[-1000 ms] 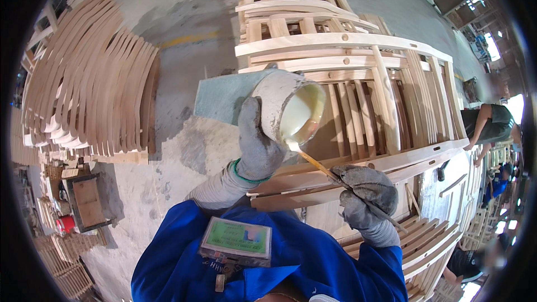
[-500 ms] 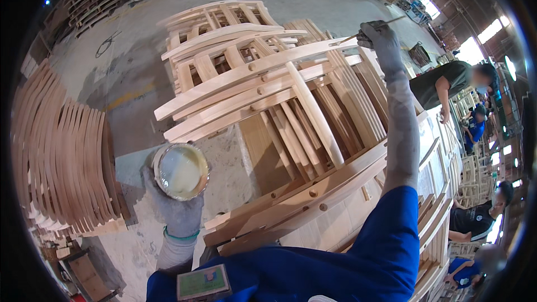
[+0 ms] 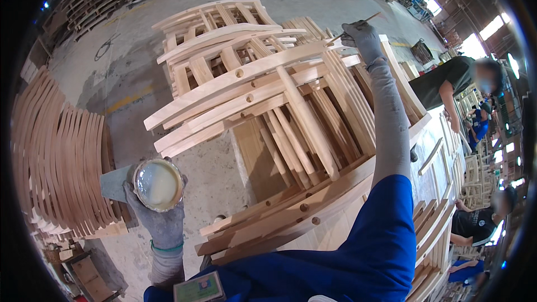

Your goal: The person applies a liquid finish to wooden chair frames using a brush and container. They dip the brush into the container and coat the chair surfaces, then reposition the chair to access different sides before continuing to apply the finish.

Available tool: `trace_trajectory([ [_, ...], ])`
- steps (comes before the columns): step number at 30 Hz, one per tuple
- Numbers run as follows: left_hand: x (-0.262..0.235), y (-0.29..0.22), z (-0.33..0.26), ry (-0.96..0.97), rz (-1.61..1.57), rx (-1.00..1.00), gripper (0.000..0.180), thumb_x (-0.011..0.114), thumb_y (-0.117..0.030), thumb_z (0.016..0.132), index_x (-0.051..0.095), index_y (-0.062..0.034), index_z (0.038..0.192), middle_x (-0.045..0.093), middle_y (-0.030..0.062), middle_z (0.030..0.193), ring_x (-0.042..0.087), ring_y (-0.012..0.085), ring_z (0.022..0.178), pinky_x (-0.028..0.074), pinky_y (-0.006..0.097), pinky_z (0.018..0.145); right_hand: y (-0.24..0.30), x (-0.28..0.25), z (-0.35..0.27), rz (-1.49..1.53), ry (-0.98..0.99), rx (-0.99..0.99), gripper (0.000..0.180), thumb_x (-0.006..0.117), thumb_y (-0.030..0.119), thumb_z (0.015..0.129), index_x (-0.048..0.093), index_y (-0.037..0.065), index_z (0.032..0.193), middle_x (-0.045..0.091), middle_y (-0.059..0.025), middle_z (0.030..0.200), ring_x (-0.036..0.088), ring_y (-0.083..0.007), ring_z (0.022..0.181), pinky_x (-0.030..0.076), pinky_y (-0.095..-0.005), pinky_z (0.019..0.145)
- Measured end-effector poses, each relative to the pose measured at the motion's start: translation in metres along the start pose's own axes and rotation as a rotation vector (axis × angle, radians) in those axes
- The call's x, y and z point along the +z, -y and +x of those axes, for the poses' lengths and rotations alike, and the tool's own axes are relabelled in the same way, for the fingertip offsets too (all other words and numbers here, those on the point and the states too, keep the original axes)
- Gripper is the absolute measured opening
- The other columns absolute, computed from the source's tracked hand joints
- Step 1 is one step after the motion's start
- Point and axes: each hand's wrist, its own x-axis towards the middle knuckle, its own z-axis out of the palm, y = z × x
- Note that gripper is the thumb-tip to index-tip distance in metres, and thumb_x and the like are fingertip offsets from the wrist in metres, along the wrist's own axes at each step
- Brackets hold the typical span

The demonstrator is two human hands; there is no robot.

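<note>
My left hand (image 3: 160, 223), in a grey glove, is wrapped round a round cup (image 3: 159, 185) of milky, cream-coloured liquid, out to the left of the stacked wood. My right hand (image 3: 363, 39), also gloved, is stretched out far to the right and closed on a thin stick (image 3: 373, 17). Its lower end points at the far right end of a curved wooden rail (image 3: 235, 77); whether it touches cannot be made out. The rail lies on top of a stack of pale slatted wooden frames, with round holes in its side. A thick slat (image 3: 305, 123) lies across the frames.
Curved wooden strips (image 3: 61, 156) are piled at the left. More slatted frames (image 3: 218, 19) lie beyond the near stack. A person in a dark shirt (image 3: 444, 81) bends over a pale work surface at the right, with other people further back. Pallets (image 3: 92, 0) stand far left.
The cup in my left hand has moved left and slightly down. My right hand has shifted left with the stick, and the stack sits slightly further left in view.
</note>
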Motion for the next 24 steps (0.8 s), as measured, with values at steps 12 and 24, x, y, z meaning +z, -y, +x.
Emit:
trace_trajectory([
  [12,-0.006,0.014,-0.006,-0.036,0.719,0.363,0.046,0.048,-0.032,0.090,0.035,-0.0132,0.129,0.042,0.0097,0.127,0.045,0.0277,0.114,0.044,0.047,0.092,0.020,0.001,-0.018,-0.071,0.037,-0.018,0.019,0.068,0.020,0.076,0.062,0.002,0.080,0.061,-0.0039,0.067,0.057,-0.0098,0.064,0.045,-0.0235,0.059],
  [24,-0.020,0.001,-0.007,0.062,1.022,0.474,0.060,0.060,-0.012,0.081,0.028,-0.0131,0.132,0.038,0.0136,0.130,0.045,0.0273,0.115,0.047,0.045,0.090,0.014,0.001,-0.022,0.064,-0.026,0.028,0.016,0.066,0.019,0.075,0.062,0.003,0.078,0.060,-0.0022,0.066,0.054,-0.0089,0.061,0.043,-0.0228,0.058],
])
